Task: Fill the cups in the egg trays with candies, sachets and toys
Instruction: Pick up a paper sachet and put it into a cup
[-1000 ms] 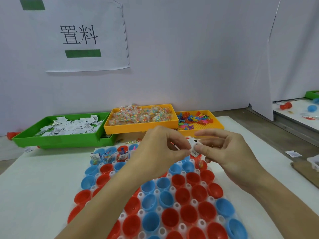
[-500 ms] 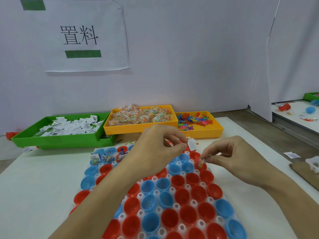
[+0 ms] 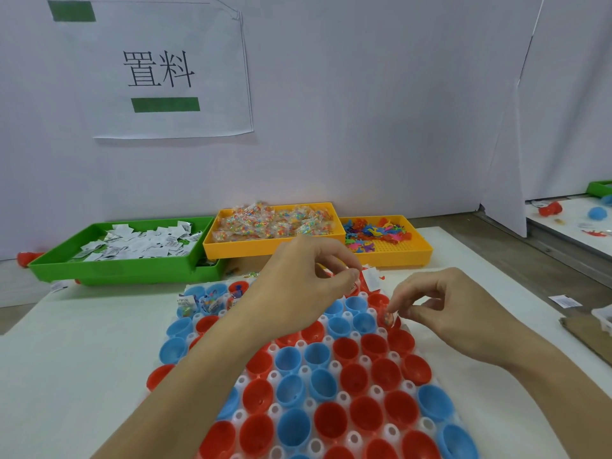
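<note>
A white egg tray filled with red and blue cups lies in front of me. Some cups at its far left corner hold sachets and toys. My left hand hovers over the tray's far end, its fingers curled round a white sachet and other small pieces that are mostly hidden. My right hand is low at the tray's right edge. Its thumb and forefinger pinch a small clear candy packet at the mouth of a red cup.
Beyond the egg tray stand a green tray of white sachets, an orange tray of candy packets, and a yellow tray of coloured toys. A loose sachet and cardboard lie at the right.
My right hand left the left hand with a small packet and dropped to a red cup at the tray's right edge. My left hand stayed in place, still holding its pieces.
</note>
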